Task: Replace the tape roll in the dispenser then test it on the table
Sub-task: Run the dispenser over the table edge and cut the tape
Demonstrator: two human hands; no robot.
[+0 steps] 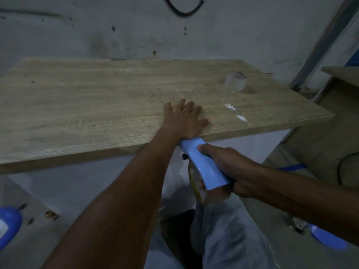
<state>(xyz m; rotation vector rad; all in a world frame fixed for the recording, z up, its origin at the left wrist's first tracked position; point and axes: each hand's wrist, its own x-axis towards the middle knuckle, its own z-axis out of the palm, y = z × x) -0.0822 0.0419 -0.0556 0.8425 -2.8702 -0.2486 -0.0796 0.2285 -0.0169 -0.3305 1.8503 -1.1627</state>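
Observation:
A light blue tape dispenser (202, 164) hangs just below the front edge of the wooden table (77, 105), its head up against that edge. My right hand (227, 167) is wrapped around its handle. A clear, yellowish tape roll (196, 188) sits in the dispenser under the handle. My left hand (184, 119) lies flat, palm down and fingers spread, on the tabletop right above the dispenser's head. A strip of clear tape (236, 111) glints on the table to the right of that hand. Another roll of tape (235, 81) stands at the back right of the table.
A grey wall rises behind the table, with a black cable (184, 11) hanging on it. Blue objects lie on the floor at lower left (8, 224) and lower right (328, 239). A second surface (342, 72) stands at the far right. My trouser legs (233, 235) are below.

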